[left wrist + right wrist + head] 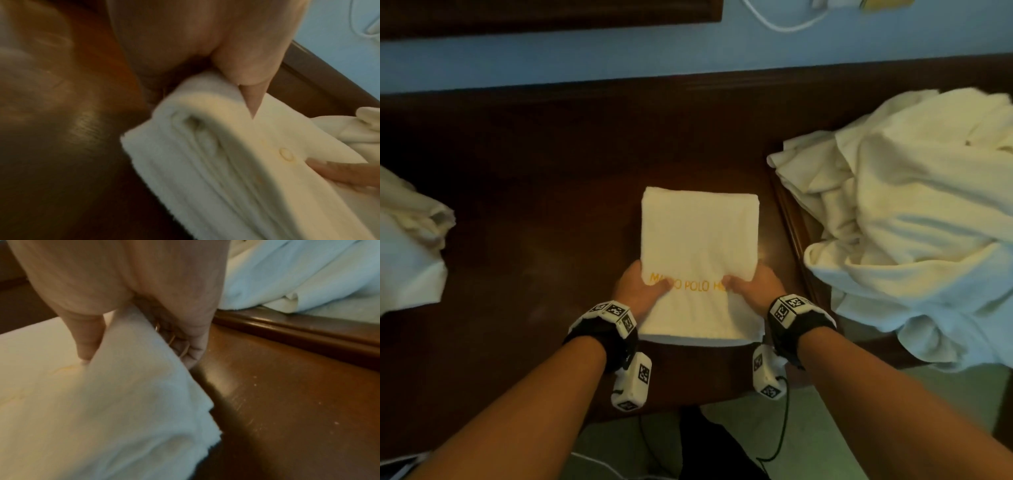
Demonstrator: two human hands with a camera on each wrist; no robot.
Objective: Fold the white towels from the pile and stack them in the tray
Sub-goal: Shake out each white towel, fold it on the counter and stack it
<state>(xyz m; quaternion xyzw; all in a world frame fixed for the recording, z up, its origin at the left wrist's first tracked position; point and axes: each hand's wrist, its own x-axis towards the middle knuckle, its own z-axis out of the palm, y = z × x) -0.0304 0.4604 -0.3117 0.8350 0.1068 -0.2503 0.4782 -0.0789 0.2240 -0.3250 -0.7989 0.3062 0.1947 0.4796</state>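
A folded white towel (700, 253) with orange embroidered lettering lies in the middle of the dark wooden table (534, 205). My left hand (645, 287) grips its near left edge, thumb on top and fingers tucked beneath. My right hand (748, 286) grips the near right edge the same way. In the left wrist view the left thumb (252, 91) presses into the towel (226, 170), whose near end is raised off the wood. In the right wrist view the right thumb (86, 344) sits on top of the towel (102, 402). A loose pile of white towels (911, 222) lies at the right.
The pile spills over a raised wooden tray rim (792, 226), also seen as a tray rim (298, 332) beside my right hand. More white cloth (410, 246) lies at the table's left edge. A white cable (780, 24) runs along the blue wall behind.
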